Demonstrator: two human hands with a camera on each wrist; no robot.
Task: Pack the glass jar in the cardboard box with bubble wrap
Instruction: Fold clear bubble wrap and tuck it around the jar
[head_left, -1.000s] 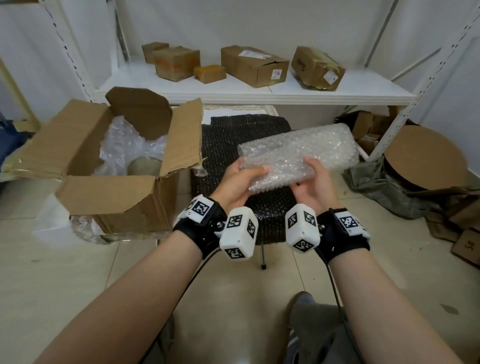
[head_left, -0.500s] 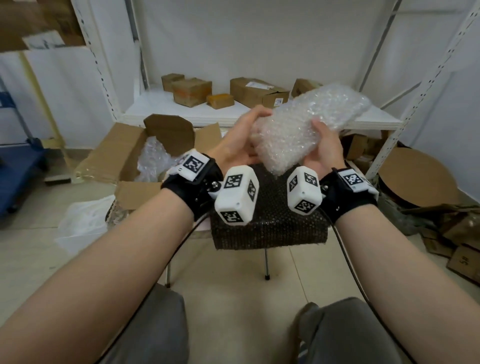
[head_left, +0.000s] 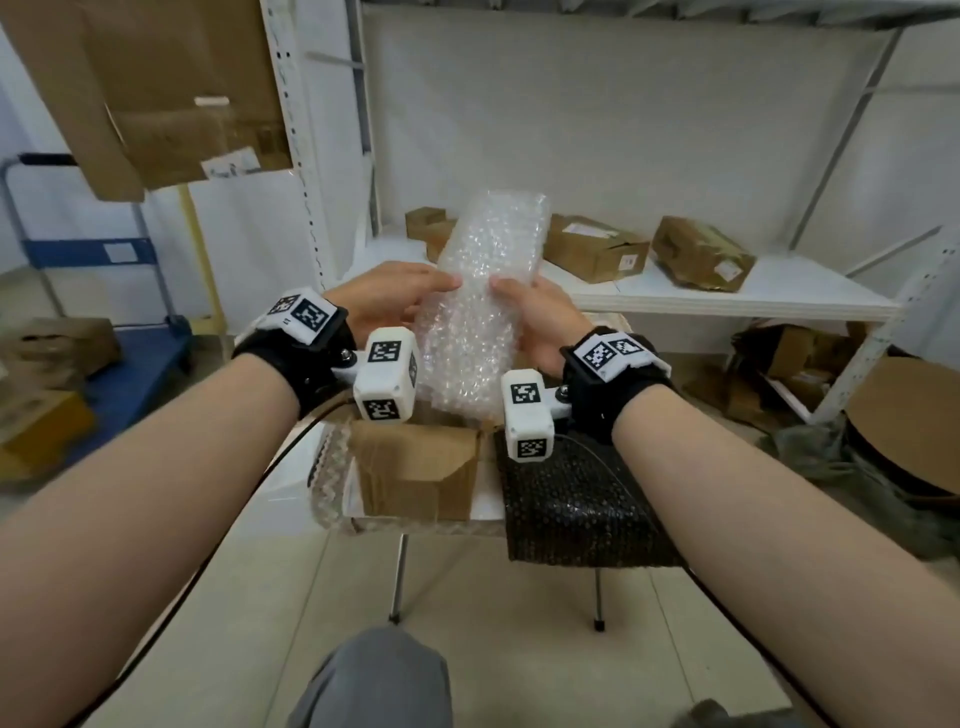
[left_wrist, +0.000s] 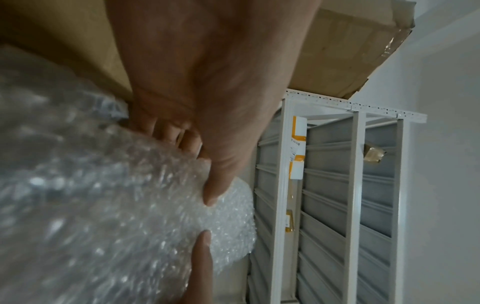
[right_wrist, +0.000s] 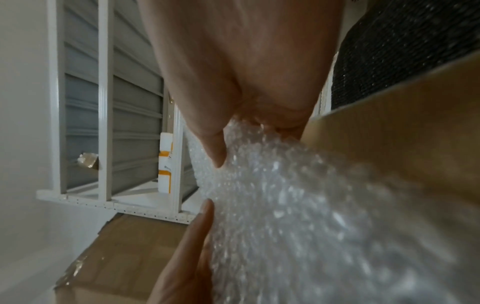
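A: Held upright above the cardboard box (head_left: 415, 473), between both hands: one bundle of bubble wrap (head_left: 483, 291), clear, knobbly, roughly cylindrical.

B: Left hand (head_left: 387, 296) and right hand (head_left: 535, 319) each clasping a side of it, thumbs on the near face, fingers round the far side. Same grip seen close from each wrist: thumb pressed into the bubbles (left_wrist: 155, 205) (right_wrist: 285, 205).

A: Glass jar? Possibly inside the bundle; hidden, cannot tell.

B: Below the hands, on the small desk (head_left: 488, 499): brown corrugated box at left, near wall facing the camera, its opening blocked from view by wrap and wrist cameras. Just right of it, one dark, dotted sheet (head_left: 582, 499) draped over the near edge.

A: Beyond, on the white shelf (head_left: 727, 296): at least four brown cartons, two partly hidden behind the bundle. More cardboard on the floor at far right and far left.
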